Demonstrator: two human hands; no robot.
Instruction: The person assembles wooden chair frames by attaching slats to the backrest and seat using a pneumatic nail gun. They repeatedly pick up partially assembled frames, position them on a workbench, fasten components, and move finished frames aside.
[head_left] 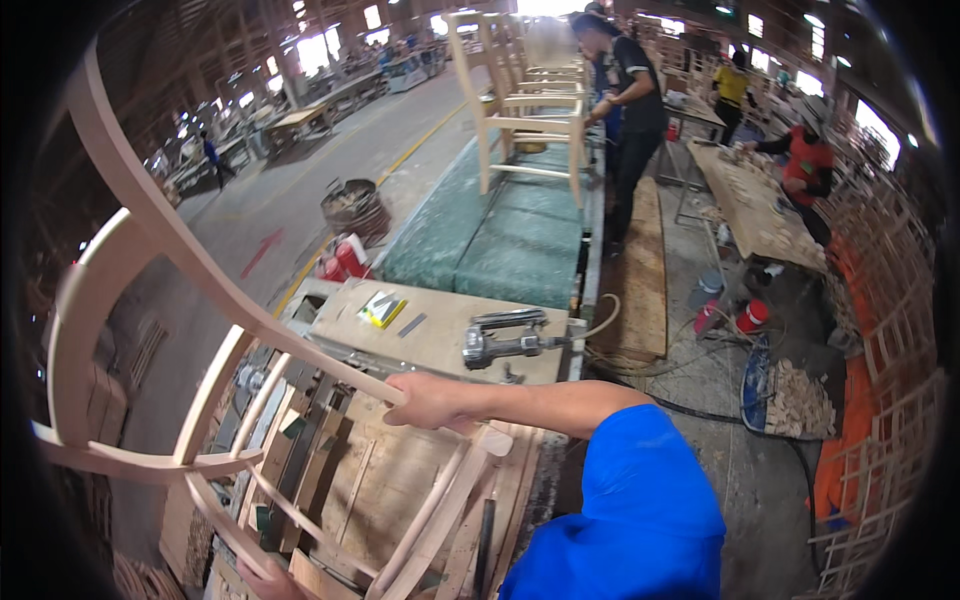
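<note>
A pale wooden chair frame (pixel 215 270) is tilted across the left side, over the workbench. My right hand (pixel 432 400) is closed round the end of its long curved rail, with my arm in a blue sleeve reaching across from the right. Low in the view, my left hand (pixel 275 580) is partly cut off by the picture's edge. Its fingers wrap round a lower bar of the same frame. On the board beyond my right hand lies a metal nail gun (pixel 505 338) with a hose attached. Left of it are a small yellow packet (pixel 383 309) and a grey strip of fasteners (pixel 412 325).
A green conveyor (pixel 470 230) runs away ahead, carrying assembled chairs (pixel 530 110). A person in dark clothes (pixel 635 110) stands at its right side. Hoses and a pile of wood offcuts (pixel 800 400) lie on the floor at right. A metal bin (pixel 356 212) stands left.
</note>
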